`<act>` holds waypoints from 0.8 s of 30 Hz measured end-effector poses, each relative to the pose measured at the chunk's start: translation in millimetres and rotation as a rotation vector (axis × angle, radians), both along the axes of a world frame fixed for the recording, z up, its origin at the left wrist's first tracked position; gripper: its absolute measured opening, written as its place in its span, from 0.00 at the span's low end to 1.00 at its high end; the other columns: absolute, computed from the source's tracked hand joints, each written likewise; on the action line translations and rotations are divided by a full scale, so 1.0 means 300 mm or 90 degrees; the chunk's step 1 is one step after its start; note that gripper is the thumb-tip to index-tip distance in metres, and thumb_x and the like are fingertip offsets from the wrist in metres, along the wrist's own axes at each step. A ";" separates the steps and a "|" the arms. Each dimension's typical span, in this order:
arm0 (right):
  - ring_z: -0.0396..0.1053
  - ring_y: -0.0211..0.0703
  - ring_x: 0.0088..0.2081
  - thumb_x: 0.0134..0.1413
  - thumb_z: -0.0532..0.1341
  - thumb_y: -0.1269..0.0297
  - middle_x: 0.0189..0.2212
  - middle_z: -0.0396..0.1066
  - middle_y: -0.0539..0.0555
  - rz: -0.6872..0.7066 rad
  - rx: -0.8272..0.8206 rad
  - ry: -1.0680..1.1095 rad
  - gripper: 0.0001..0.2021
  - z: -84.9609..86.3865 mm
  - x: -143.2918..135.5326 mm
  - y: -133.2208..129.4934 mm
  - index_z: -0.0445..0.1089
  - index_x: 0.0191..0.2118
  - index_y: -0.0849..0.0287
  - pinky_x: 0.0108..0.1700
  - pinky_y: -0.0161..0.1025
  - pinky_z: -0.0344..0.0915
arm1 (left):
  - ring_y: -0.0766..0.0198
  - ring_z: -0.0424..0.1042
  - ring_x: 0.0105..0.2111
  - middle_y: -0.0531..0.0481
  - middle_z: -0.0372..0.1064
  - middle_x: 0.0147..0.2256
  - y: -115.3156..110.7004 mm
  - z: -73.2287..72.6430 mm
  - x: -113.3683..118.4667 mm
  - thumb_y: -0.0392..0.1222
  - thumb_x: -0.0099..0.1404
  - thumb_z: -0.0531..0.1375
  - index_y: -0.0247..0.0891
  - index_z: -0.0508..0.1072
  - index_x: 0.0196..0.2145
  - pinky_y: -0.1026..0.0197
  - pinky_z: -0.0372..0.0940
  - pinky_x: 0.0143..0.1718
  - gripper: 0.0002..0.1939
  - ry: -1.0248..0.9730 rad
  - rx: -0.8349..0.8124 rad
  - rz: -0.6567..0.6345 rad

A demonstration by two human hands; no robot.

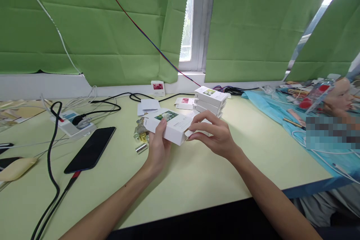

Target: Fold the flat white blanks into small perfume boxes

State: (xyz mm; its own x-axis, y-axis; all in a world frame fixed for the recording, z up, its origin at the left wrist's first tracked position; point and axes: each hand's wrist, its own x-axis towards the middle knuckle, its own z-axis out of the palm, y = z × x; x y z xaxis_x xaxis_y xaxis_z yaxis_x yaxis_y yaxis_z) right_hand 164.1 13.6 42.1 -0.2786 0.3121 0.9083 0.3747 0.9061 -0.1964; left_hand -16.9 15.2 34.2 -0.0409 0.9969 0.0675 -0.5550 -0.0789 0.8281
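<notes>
A white cardboard box [176, 123] with a green and white flower picture is held tilted above the table. My left hand [159, 146] grips it from the left, thumb on top and fingers underneath. At the box's right end, my right hand [212, 133] pinches a small end flap between thumb and fingers. Behind my right hand stands a stack of similar white boxes [212, 99]. Partly hidden by the held box are several small metallic cylinders [141, 148], silver and gold. Folded white paper [148, 105] lies just behind it.
A black phone [90, 150] with a cable and a white power strip [73, 124] are on the left. Another white box [185, 102] lies near the stack. A small box [158, 88] leans at the wall. Blue plastic sheeting [270, 114] with clutter and a mannequin head covers the right side.
</notes>
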 end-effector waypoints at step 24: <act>0.71 0.42 0.37 0.61 0.68 0.66 0.35 0.71 0.54 -0.001 -0.006 0.000 0.03 0.011 0.002 -0.002 0.74 0.39 0.56 0.39 0.42 0.72 | 0.48 0.70 0.53 0.49 0.73 0.42 0.001 -0.002 -0.002 0.58 0.57 0.70 0.45 0.72 0.42 0.58 0.65 0.36 0.22 0.032 0.017 0.008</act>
